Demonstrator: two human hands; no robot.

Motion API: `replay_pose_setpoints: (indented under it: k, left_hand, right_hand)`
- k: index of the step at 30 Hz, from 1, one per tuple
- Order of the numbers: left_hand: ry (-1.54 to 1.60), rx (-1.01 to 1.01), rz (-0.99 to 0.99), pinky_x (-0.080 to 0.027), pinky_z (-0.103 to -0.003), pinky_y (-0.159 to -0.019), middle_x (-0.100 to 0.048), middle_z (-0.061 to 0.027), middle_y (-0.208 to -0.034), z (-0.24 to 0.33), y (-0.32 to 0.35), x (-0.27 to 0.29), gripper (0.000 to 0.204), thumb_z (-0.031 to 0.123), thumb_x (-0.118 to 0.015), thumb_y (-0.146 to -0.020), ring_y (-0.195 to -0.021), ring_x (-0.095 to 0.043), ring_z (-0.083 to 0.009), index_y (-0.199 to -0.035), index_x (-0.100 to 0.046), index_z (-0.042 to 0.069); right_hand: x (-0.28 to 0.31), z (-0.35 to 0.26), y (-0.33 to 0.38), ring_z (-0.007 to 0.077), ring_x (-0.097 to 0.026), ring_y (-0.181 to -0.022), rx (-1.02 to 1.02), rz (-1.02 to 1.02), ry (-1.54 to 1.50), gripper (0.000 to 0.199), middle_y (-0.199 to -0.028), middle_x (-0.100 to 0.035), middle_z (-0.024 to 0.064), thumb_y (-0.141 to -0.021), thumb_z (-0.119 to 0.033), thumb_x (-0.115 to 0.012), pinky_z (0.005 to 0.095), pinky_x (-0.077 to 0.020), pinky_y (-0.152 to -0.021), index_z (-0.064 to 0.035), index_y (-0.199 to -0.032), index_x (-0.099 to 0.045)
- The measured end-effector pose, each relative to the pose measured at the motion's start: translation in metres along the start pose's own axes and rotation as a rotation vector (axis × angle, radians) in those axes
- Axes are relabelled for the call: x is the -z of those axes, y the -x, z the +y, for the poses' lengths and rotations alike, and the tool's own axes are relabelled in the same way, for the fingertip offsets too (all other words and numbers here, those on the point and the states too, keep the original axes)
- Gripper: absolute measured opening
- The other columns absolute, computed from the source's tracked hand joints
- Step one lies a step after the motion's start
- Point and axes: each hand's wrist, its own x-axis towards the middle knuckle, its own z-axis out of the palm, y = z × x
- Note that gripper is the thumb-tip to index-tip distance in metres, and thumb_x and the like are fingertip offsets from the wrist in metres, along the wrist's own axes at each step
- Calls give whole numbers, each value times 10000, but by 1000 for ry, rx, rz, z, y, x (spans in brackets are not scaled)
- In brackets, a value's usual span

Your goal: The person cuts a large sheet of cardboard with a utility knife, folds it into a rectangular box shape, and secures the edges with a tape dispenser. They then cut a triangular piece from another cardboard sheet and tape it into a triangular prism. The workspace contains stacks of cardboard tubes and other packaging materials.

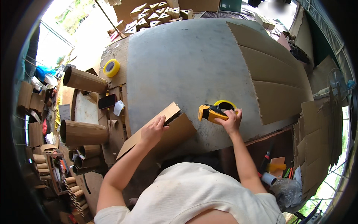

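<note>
My left hand (153, 133) is closed over the upper edge of a folded cardboard piece (175, 131), which stands tilted at the table's near edge. Its end facing the middle of the table shows a dark gap between the folds. To its right, my right hand (232, 121) grips an orange and black tape dispenser (212, 113) loaded with a yellow tape roll (226, 102). The dispenser is held just above the grey tabletop (179, 67), apart from the cardboard; the fingers under it are partly hidden.
A flat creased cardboard sheet (276, 71) covers the table's right side. At the left lie another yellow tape roll (111, 68), a phone (107, 102) and cardboard tubes (84, 133). Several triangular cardboard pieces (153, 16) are piled at the far edge. Tools lie below right.
</note>
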Motion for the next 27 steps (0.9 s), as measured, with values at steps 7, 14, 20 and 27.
replay_pose_setpoints:
  k: [7, 14, 20, 27]
  left_hand:
    - [-59, -235, 5, -516, -287, -563, -621, -187, -1032, -22, -2, -8, 477, 373, -459, -899, -825, -652, -218, -1132, -530, -36]
    - [67, -297, 15, -541, -309, -611, -597, -258, -1031, -20, -8, -9, 509, 363, -442, -907, -909, -629, -307, -1117, -526, -93]
    - [686, -214, -69, -409, -340, -952, -487, -231, -1226, -27, -17, -3, 520, 213, -618, -796, -1156, -474, -341, -1223, -452, -32]
    - [2386, 343, -438, -442, -270, -885, -564, -105, -1129, -39, -49, -12, 367, 238, -515, -904, -1013, -551, -145, -1159, -535, -26]
  right_hand:
    - [61, -68, 55, 153, -556, -828, -742, 30, -1017, 309, -851, -608, 64, -814, -306, -653, 274, -439, -741, -3, -865, -616]
    - [75, -169, 42, 124, -580, -831, -736, -2, -1363, 429, -981, -612, 87, -857, -335, -591, 237, -443, -739, 53, -1037, -555]
    - [55, -201, 20, 135, -596, -813, -756, -200, -1202, 429, -949, -617, 104, -874, -341, -555, 229, -456, -719, 57, -1032, -546]
    - [65, -216, 10, 137, -592, -803, -839, -187, -1109, 452, -944, -614, 117, -869, -343, -563, 231, -454, -727, 79, -1028, -537]
